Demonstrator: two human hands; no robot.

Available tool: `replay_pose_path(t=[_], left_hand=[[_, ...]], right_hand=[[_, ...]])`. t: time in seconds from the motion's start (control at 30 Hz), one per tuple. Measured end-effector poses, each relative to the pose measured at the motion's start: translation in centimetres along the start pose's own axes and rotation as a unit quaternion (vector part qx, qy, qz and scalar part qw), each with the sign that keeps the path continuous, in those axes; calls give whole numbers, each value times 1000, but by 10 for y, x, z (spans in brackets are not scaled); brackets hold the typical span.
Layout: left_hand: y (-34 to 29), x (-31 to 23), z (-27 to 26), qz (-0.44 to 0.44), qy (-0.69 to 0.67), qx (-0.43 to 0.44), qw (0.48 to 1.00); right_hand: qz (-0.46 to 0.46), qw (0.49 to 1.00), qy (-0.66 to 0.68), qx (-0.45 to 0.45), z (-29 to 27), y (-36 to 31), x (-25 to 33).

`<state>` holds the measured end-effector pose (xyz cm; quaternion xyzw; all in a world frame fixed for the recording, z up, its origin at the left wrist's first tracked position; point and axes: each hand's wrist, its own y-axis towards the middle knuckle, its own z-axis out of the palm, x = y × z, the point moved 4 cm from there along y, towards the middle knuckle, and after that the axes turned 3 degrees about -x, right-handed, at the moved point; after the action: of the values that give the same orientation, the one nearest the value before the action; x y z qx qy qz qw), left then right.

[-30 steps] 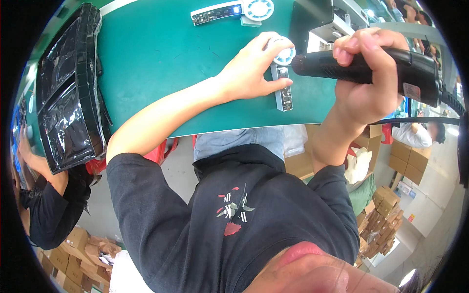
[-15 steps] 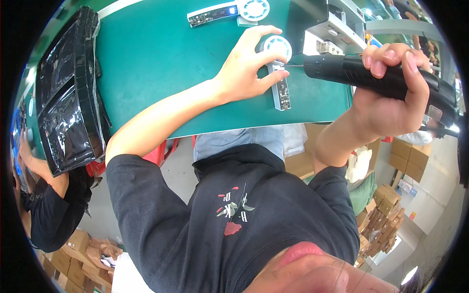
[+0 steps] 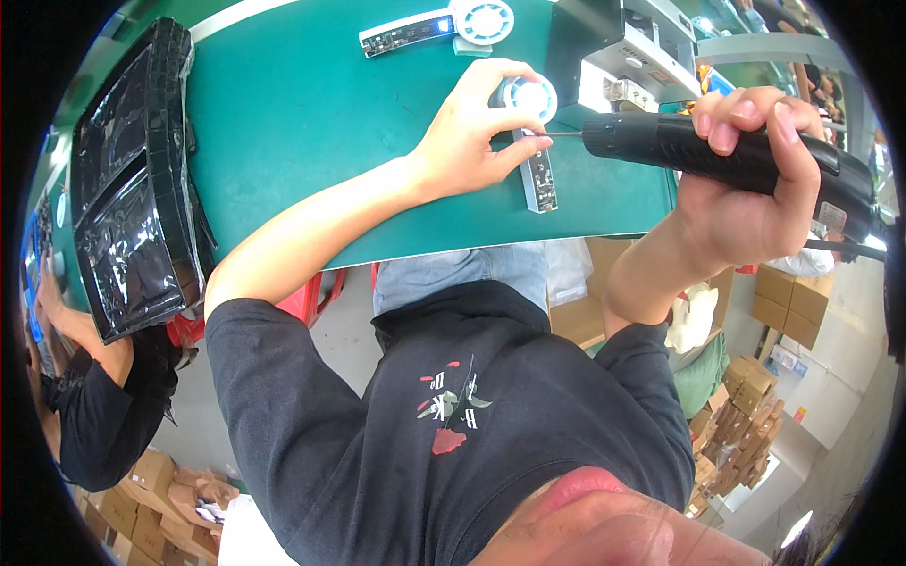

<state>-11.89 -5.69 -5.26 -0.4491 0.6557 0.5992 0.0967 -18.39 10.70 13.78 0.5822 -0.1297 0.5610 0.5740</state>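
My left hand (image 3: 467, 132) holds a small white handheld fan (image 3: 538, 181) on the table, its round head away from me and its handle toward me. The handle lies opened, with a dark circuit board showing. Thumb and forefinger pinch together at the handle's upper end, beside the tip of a thin metal bit (image 3: 566, 134). Whatever lies between these fingertips is hidden. My right hand (image 3: 741, 212) is wrapped round a black electric screwdriver (image 3: 651, 139), held nearly level with its bit pointing left at the fan. A second opened fan (image 3: 406, 35) lies farther back.
A box-shaped machine (image 3: 651, 71) stands at the back right of the green table (image 3: 311, 123). On the left is a black tray-like thing in shiny plastic (image 3: 132, 179). Another person's arm (image 3: 99, 344) is beyond it. Cardboard boxes (image 3: 788, 307) are stacked at the right.
My left thumb and forefinger have closed together by the bit's tip. The screwdriver has shifted slightly left and down, and more of its bit shows. The fan has shifted slightly left.
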Motion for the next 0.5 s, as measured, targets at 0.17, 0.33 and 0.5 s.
replay_pose_path(t=[0.17, 0.33, 0.5], left_hand=[[0, 0, 0, 11, -2, -2, 1000], [0, 0, -1, 12, 0, 1, 1000], [2, -4, -1, 19, -1, 9, 1000]], right_hand=[[-3, 1000, -2, -10, 2, -2, 1], [11, 999, -37, 17, 4, -6, 1], [15, 999, -47, 22, 3, -7, 0]])
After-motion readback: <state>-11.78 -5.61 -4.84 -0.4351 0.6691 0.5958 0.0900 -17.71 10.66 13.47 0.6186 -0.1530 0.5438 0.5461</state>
